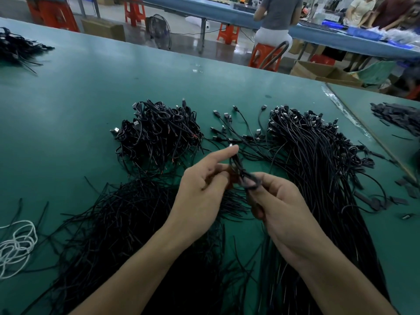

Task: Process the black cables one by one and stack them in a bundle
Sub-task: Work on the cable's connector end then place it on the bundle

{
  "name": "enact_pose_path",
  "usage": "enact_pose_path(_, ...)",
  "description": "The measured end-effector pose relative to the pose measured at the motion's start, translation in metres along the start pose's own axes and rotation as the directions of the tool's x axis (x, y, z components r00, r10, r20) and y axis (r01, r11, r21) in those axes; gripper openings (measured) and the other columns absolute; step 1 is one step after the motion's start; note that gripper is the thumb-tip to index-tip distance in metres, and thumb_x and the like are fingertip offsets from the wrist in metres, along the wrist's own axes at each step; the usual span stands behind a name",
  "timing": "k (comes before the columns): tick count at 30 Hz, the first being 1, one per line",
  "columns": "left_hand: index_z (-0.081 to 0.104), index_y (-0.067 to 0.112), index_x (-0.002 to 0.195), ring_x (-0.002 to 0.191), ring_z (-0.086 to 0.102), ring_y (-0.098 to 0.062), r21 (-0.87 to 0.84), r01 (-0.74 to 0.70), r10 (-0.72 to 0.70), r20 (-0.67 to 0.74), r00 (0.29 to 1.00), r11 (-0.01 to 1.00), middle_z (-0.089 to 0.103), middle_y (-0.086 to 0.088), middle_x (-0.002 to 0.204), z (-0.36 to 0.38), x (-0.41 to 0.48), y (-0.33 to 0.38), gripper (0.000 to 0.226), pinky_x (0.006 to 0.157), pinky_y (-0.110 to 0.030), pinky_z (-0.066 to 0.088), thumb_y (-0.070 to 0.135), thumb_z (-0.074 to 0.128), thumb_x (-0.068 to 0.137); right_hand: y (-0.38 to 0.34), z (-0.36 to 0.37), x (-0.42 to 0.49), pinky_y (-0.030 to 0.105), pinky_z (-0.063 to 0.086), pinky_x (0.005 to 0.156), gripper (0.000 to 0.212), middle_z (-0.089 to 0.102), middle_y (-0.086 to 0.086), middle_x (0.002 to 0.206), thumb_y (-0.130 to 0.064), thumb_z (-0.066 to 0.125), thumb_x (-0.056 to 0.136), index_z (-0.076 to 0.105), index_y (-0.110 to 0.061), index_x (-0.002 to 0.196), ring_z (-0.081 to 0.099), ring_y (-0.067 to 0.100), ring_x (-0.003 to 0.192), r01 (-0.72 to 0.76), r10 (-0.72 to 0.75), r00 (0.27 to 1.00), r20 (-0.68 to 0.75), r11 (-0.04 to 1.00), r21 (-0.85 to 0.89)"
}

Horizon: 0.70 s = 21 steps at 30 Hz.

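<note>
- Both hands meet above the middle of the green tabletop (68, 98), working on one black cable (237, 163).
- On the left hand (202, 185) the forefinger is stretched out beside the cable's upper end, where a silver plug tip shows. Its other fingers curl in around the cable.
- The right hand (279, 208) pinches a small loop of the same cable between thumb and fingers.
- Far and left of the hands lies a heap of coiled cables (159, 135), with plugs and bare wire ends sticking out.
- To the right, a thick sheaf of straight cables (318, 167) runs from the near edge to its plugs at the far end.
- Between heap and sheaf, a few single plugged cables (229, 128) lie spread out.
- Near left, under the left forearm, is a loose tangle of black wires (127, 223).
- A white cord (16, 244) lies looped at the near left edge.
- Another dark pile (16, 48) sits far left, and black strips (400, 117) lie far right.
</note>
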<state>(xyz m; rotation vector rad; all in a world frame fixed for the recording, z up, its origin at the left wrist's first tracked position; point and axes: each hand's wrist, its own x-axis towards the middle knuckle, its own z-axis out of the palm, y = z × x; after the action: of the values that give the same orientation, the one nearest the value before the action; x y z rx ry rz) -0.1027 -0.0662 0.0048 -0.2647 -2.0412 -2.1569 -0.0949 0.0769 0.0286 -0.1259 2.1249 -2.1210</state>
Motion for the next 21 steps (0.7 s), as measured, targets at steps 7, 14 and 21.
enact_pose_path(7, 0.067, 0.032, 0.083, 0.090, 0.068, -0.028, -0.258, 0.068, -0.060, 0.039, 0.997, 0.964, 0.076, -0.005, 0.089, -0.001, -0.003, 0.008, 0.030, 0.072, -0.021, 0.048, 0.050, 0.047, 0.096, 0.004, -0.002, -0.003, 0.006, 0.042, 0.058, 0.018, 0.062, -0.015, 0.064, -0.026, 0.060, 0.091, 0.069, -0.015, 0.080, 0.055, -0.006, 0.059, -0.011, 0.017, 0.996, 0.093, 0.998, -0.063)
enact_pose_path(14, 0.063, 0.027, 0.082, 0.060, 0.056, -0.011, -0.039, -0.050, 0.054, 0.095, 0.994, 0.998, 0.068, 0.005, 0.071, 0.001, -0.004, 0.002, 0.024, 0.057, -0.019, 0.045, 0.018, 0.084, 0.077, 0.003, -0.012, 0.006, 0.018, 0.052, 0.068, 0.016, 0.071, -0.004, 0.074, -0.017, 0.063, 0.095, 0.070, -0.016, 0.081, 0.065, 0.005, 0.073, 0.103, -0.117, 0.993, -0.031, 0.950, -0.293)
enact_pose_path(21, 0.059, 0.029, 0.079, 0.046, 0.064, -0.013, 0.181, 0.026, -0.031, 0.022, 0.999, 0.983, 0.065, 0.004, 0.062, -0.003, -0.004, 0.000, 0.024, 0.045, -0.021, 0.047, 0.032, 0.082, 0.080, 0.006, -0.004, 0.003, 0.012, 0.049, 0.070, 0.018, 0.071, -0.009, 0.073, -0.016, 0.061, 0.096, 0.068, -0.018, 0.079, 0.063, 0.000, 0.070, 0.240, -0.289, 0.948, -0.132, 0.925, -0.295)
